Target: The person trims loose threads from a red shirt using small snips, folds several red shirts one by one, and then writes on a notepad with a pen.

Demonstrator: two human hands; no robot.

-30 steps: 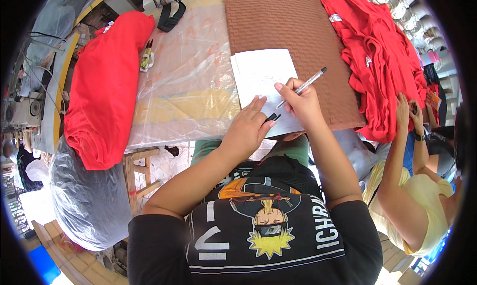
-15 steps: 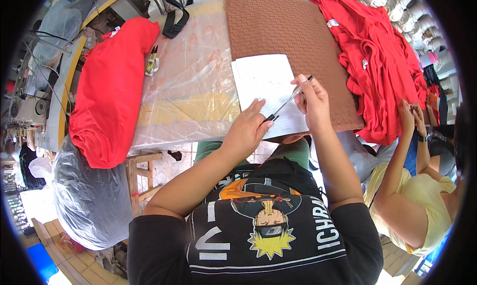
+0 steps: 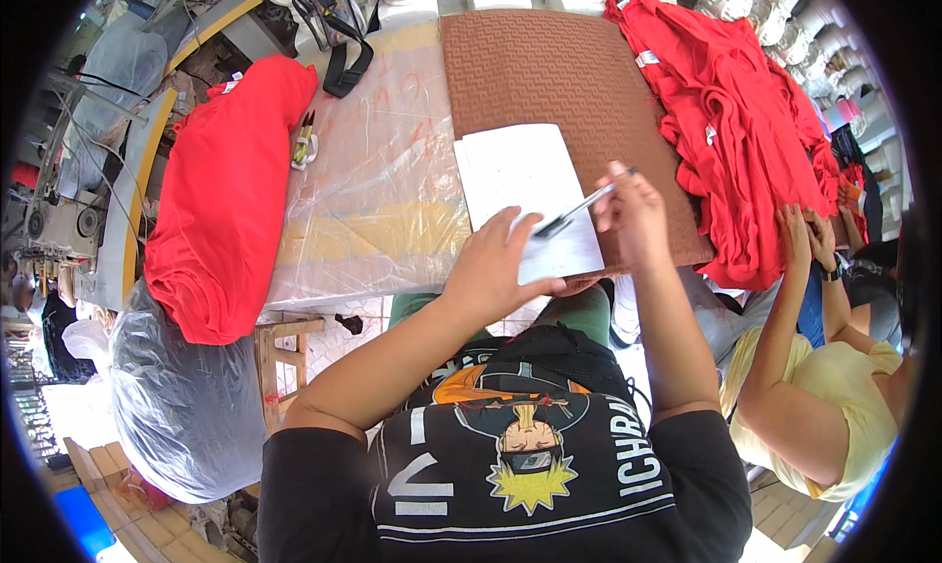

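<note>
A white notebook (image 3: 517, 171) lies on the table, partly over a brown textured mat (image 3: 545, 73). My left hand (image 3: 496, 267) rests at the notebook's lower left edge, its thumb and forefinger spread apart and nothing between them. Over the right side of the pages, my right hand (image 3: 636, 215) grips a clear pen (image 3: 587, 206) with a black end pointing toward my left hand. That hand and the pen are smeared by motion. The pen's dark end hangs close to my left fingers without plainly touching them.
A bundle of red cloth (image 3: 231, 195) lies at the left edge, beside small yellow-green thread snips (image 3: 305, 141). A heap of red garments (image 3: 731, 131) covers the right side. Another person (image 3: 814, 386) in yellow stands right, hands on that heap. A black strap (image 3: 345, 68) sits far back.
My left hand has opened away from the pen's dark end and lies lower on the notebook. My right hand has shifted a little right and down with the pen.
</note>
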